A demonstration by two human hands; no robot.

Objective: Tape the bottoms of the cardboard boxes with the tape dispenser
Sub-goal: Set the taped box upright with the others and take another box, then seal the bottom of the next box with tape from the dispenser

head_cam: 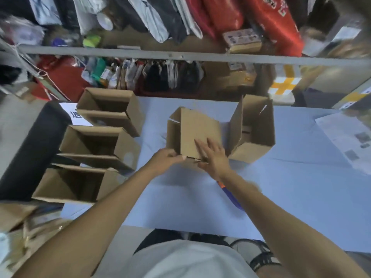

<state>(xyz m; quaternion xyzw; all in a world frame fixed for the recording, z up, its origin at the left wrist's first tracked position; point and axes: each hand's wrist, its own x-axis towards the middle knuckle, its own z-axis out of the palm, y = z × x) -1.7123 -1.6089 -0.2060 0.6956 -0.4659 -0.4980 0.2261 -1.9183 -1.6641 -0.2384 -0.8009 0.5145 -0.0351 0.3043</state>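
A small cardboard box [192, 129] stands in the middle of the pale blue table [291, 187], with its top flap folded flat. My left hand [167, 157] pinches the box's near edge at the lower left corner. My right hand [212, 155] lies on the top flap with its fingers straight, pressing it down. An orange and purple tool [230, 195], perhaps the tape dispenser's handle, lies on the table, partly hidden under my right forearm.
Three open cardboard boxes [96, 145] stand in a row along the table's left side. Another open box [254, 127] lies on its side just right of the one I hold. A printed sheet [349, 137] lies at far right. Shelves of parcels [180, 73] rise behind the table.
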